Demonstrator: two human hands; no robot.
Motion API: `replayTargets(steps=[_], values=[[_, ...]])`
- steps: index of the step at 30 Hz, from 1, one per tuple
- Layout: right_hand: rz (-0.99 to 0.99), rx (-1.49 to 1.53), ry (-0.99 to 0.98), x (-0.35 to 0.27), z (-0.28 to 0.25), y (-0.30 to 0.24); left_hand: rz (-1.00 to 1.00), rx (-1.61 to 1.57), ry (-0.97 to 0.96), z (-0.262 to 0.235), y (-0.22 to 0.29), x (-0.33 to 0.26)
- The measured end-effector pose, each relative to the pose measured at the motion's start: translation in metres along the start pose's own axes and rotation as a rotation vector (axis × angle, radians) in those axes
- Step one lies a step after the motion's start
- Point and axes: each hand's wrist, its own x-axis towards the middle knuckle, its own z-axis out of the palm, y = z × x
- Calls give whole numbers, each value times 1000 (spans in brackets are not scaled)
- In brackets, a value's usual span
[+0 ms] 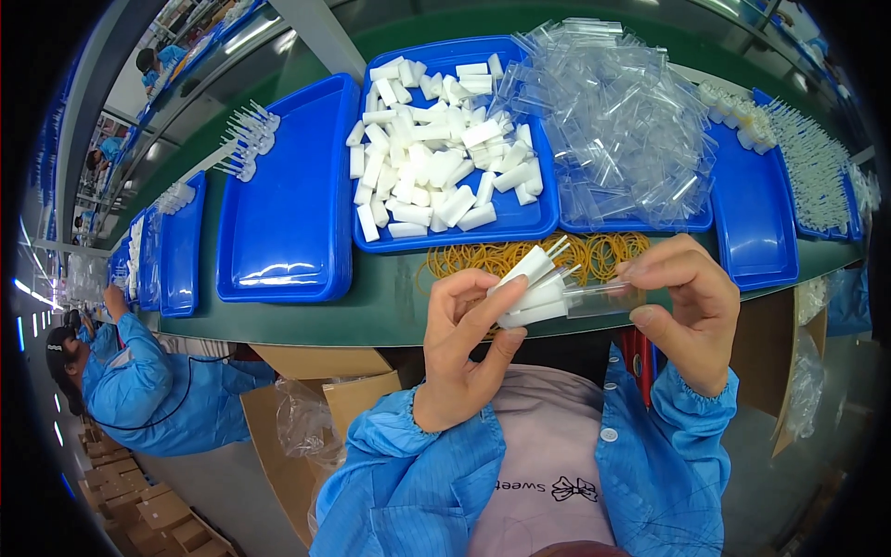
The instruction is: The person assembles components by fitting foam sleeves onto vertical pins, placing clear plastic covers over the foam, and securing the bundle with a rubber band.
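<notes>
Head view: over the green bench (390, 302), my left hand (459, 348) grips white pieces (534, 302); my right hand (698, 311) pinches a clear sleeve (601, 302) at their end. Advised: straight alignment, light pressure.

Bright light, fisheye-curved edges, black corners.

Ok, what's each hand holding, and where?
Left hand: white pieces, bunched, gripped at their left ends between thumb and fingers. Right hand: clear sleeve, apparently by its right end, between thumb and fingertips.
</notes>
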Motion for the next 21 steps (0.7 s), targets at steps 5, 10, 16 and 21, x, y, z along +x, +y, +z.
replayTargets(steps=[5, 10, 16, 21], values=[[-66, -161, -13, -2, 0, 0, 18, 54, -2, 3, 3, -2], [-83, -159, -22, 0, -4, 2, 17, -15, -118, -1, 5, -1], [-11, -29, -40, 3, -5, 7, 19, -114, -202, -1, -1, 4], [-148, -288, -29, 0, -2, 5, -36, -126, -190, 1, 0, 2]])
